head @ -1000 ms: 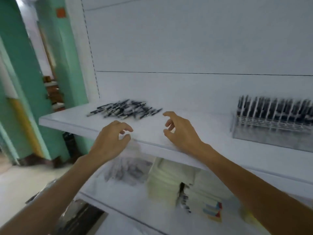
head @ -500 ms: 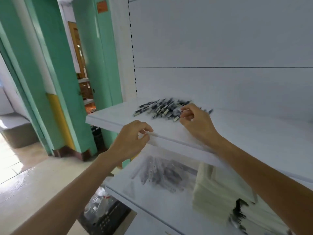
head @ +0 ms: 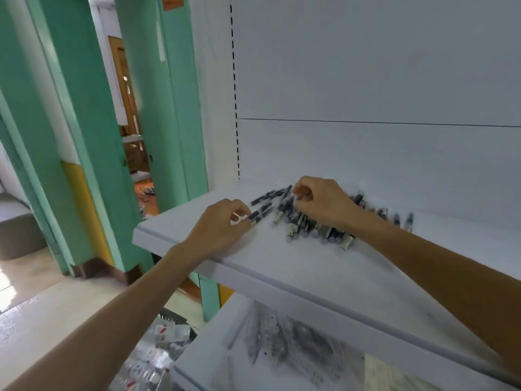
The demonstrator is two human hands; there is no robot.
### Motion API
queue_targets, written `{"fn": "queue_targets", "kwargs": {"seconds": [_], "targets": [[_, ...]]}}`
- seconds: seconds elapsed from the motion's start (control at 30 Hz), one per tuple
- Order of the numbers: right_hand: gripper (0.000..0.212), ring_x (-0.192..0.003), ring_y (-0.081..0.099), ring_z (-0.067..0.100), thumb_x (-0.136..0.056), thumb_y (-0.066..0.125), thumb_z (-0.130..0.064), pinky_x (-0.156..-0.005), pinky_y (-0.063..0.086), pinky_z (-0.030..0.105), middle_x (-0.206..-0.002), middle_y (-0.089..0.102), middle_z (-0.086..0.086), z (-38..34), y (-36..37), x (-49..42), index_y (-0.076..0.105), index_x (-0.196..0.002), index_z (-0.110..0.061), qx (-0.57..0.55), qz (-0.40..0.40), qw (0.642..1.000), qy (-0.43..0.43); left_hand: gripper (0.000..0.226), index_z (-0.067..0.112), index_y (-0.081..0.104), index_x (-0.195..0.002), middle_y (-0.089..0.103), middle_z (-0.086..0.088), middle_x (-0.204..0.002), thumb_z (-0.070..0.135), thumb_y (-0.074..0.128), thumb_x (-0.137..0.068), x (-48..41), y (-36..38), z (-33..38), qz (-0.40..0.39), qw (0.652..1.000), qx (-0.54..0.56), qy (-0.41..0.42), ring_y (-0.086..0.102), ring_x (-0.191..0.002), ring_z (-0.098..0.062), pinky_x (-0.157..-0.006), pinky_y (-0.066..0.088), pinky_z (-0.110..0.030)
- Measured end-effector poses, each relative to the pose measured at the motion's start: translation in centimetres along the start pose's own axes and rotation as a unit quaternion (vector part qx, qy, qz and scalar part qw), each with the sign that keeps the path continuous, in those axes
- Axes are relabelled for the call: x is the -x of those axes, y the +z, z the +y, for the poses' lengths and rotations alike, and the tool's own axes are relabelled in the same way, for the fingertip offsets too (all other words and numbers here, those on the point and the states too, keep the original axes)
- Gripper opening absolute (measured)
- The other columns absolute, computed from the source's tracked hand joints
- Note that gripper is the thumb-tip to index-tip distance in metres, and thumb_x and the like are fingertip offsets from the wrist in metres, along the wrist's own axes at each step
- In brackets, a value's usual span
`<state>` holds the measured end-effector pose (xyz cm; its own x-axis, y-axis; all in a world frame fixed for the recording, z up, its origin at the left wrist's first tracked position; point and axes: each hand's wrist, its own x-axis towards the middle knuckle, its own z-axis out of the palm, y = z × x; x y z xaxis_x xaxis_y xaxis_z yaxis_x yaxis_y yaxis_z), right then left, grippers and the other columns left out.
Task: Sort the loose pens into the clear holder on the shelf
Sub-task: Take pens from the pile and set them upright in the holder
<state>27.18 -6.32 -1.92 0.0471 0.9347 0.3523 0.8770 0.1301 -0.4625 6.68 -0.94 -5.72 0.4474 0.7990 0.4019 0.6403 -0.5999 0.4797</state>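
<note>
Indoors, loose pens [head: 304,218] litter a white shelf [head: 282,266] beside green doorframes [head: 174,108].

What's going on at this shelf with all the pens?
A person is picking through a pile of loose pens on a white shelf. The right hand is over the pile, fingers curled and pinching pens. The left hand reaches a stray pen at the pile's left edge; whether it has hold of it is unclear. The clear holder is out of view.

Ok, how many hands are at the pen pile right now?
2. The left hand touches the pen pile at its left edge; the right hand pinches it at the top.
</note>
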Motion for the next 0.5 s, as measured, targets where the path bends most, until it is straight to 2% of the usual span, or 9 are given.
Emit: {"fn": "queue_targets", "kwargs": {"seconds": [0.17, 0.23, 0.37, 0.5], "targets": [[0.027, -0.094, 0.055, 0.015, -0.087, 0.052, -0.004, -0.078, 0.044, 0.022, -0.107, 0.058, 0.005, -0.2, 1.5, -2.8, 0.057, -0.113, -0.009, 0.012, 0.008, 1.000, 0.025, 0.043, 0.016, 0.048, -0.126, 0.050, -0.004, -0.124, 0.040, 0.053, -0.090, -4.6, 1.7, -0.6, -0.099, 0.995, -0.015, 0.008, 0.051, -0.106, -0.018, -0.082, 0.038, -0.026], [0.028, -0.095, 0.056, 0.016, -0.086, 0.051, -0.001, -0.079, 0.045, 0.021, -0.108, 0.060, 0.007, -0.3, 2.1, -3.9, 0.058, -0.113, -0.008, 0.021, 0.015, 0.999, 0.031, 0.049, 0.017, 0.046, -0.127, 0.048, -0.005, -0.123, 0.046, 0.052, -0.089, -6.1, 2.4, -0.9, -0.114, 0.993, -0.031, 0.022, 0.049, -0.110, -0.021, -0.085, 0.039, -0.029], [0.027, -0.097, 0.058, 0.018, -0.087, 0.050, 0.000, -0.082, 0.046, 0.021, -0.109, 0.063, 0.010, -0.4, 3.1, -6.3, 0.060, -0.112, -0.006, 0.040, 0.033, 0.997, 0.056, 0.035, 0.017, 0.053, -0.120, 0.053, -0.006, -0.118, 0.038, 0.050, -0.091, -9.2, 2.5, -2.7, -0.068, 0.995, -0.026, 0.068, 0.051, -0.107, -0.023, -0.088, 0.043, -0.034], [0.028, -0.093, 0.056, 0.015, -0.086, 0.047, 0.004, -0.080, 0.042, 0.015, -0.109, 0.064, 0.011, -1.3, 4.9, -7.8, 0.061, -0.110, -0.003, 0.030, 0.068, 0.995, 0.067, 0.034, 0.018, 0.052, -0.123, 0.054, -0.009, -0.120, 0.034, 0.049, -0.093, -11.9, 2.5, -4.2, -0.121, 0.986, -0.032, 0.106, 0.053, -0.107, -0.026, -0.090, 0.044, -0.037]]}}
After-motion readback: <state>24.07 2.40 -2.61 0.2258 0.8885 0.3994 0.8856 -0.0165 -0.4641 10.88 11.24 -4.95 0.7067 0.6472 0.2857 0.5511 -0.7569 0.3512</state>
